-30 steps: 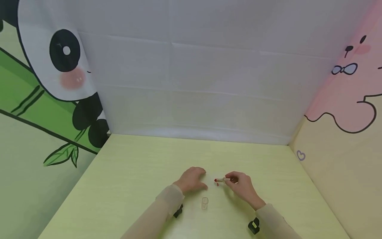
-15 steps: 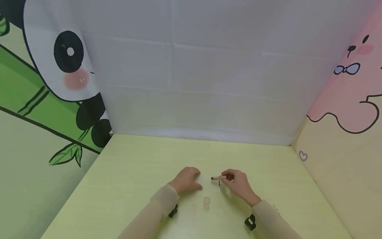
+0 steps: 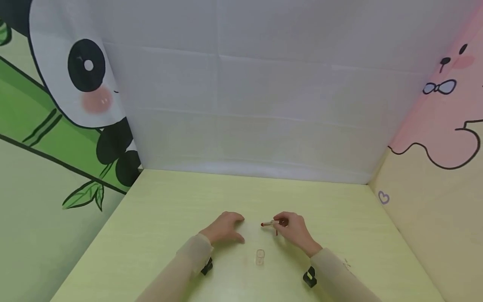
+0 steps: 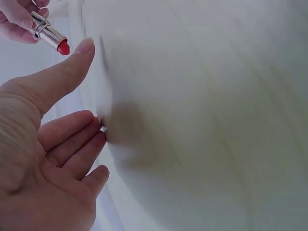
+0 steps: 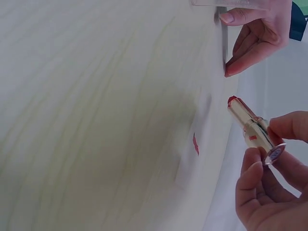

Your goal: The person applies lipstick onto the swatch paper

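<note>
My right hand (image 3: 296,232) pinches a lipstick (image 5: 252,129) by its shiny metallic base, with thumb and fingertips. Its bare red tip points left, toward my other hand, in the head view. A red mark (image 5: 196,144) shows below the lipstick, on what looks like a whitish sheet. My left hand (image 3: 222,228) is open at the left, thumb apart from the fingers and nothing held; in the left wrist view its fingertips (image 4: 102,137) are at or near the surface. A small clear cap (image 3: 260,257) stands on the table between the forearms.
The pale yellow tabletop (image 3: 181,193) ends at a white back sheet (image 3: 241,142). A panda panel (image 3: 86,84) flanks it on the left and a pink panel (image 3: 434,121) on the right. Black straps (image 3: 310,277) hang at the wrists.
Both hands have shifted left, the left one farther. The lipstick has moved left with my right hand, past the red mark. The clear cap has stayed put.
</note>
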`<action>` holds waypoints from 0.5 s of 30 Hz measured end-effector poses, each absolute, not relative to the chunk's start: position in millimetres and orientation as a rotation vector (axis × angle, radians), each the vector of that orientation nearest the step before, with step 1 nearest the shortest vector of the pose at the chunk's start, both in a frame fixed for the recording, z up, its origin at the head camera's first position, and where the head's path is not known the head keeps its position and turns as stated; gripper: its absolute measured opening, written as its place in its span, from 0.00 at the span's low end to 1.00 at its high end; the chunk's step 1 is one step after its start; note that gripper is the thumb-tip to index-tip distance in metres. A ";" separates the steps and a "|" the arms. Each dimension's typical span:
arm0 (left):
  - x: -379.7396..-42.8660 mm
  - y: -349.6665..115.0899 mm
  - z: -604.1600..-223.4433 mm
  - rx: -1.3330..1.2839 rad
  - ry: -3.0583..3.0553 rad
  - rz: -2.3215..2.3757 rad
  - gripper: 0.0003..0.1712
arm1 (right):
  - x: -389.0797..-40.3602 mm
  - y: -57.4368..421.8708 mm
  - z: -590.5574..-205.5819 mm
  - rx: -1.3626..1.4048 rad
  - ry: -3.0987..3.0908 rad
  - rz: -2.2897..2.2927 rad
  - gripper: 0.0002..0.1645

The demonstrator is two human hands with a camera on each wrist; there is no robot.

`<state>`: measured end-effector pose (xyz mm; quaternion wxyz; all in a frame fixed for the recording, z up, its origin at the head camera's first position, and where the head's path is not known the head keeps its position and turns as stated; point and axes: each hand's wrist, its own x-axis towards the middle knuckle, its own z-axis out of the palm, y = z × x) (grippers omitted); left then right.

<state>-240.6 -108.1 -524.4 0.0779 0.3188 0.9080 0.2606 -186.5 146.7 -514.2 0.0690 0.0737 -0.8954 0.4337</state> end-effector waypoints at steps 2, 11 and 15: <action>-242.0 -110.8 -526.0 0.966 2.706 0.797 0.39 | -187.7 143.8 -516.0 0.223 -2.698 1.326 0.07; -245.2 -110.8 -535.7 1.015 2.723 0.790 0.37 | -193.0 135.0 -522.5 0.287 -2.681 1.316 0.06; -244.0 -110.3 -537.5 1.010 2.748 0.767 0.37 | -195.9 131.4 -523.9 0.302 -2.684 1.307 0.06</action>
